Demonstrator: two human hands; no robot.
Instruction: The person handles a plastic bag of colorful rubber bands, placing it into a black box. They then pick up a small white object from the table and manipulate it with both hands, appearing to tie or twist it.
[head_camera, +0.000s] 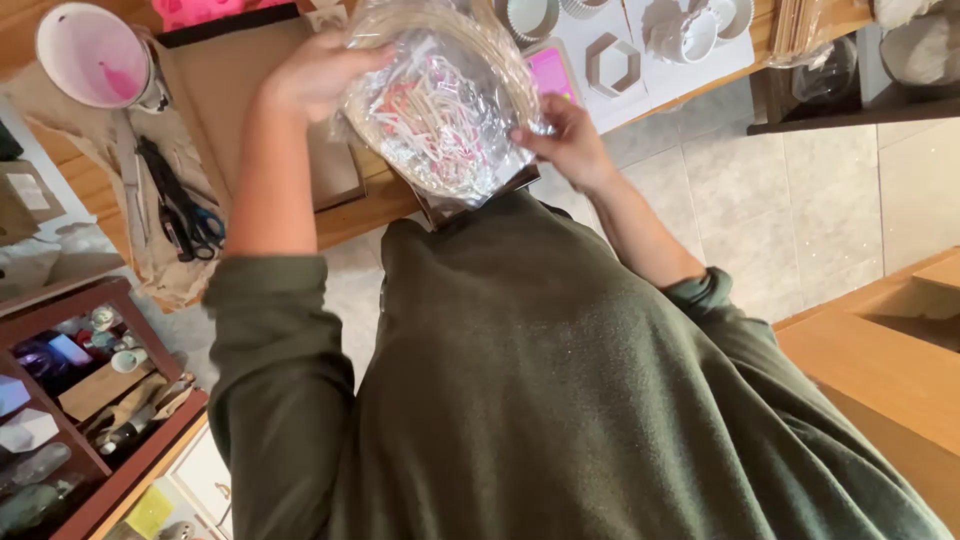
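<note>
- I am holding a clear plastic bag (440, 110) of pale, pink-tinged sticks above the worktop (370, 215) edge, at twelve o'clock from my chest.
- My left hand (315, 75) is gripping its nine o'clock side; my right hand (570, 140) is pinching the three o'clock edge.
- It is looking light, crinkly and slippery, so I am judging that supporting it underneath is safest.

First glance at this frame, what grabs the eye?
The clear plastic bag of pink and white strips, held up at top centre between the left hand and the right hand. Next, the person's dark green sweater, which fills the lower middle. Then the pink-stained white bowl at top left, with black scissors below it on the wooden table.
</note>
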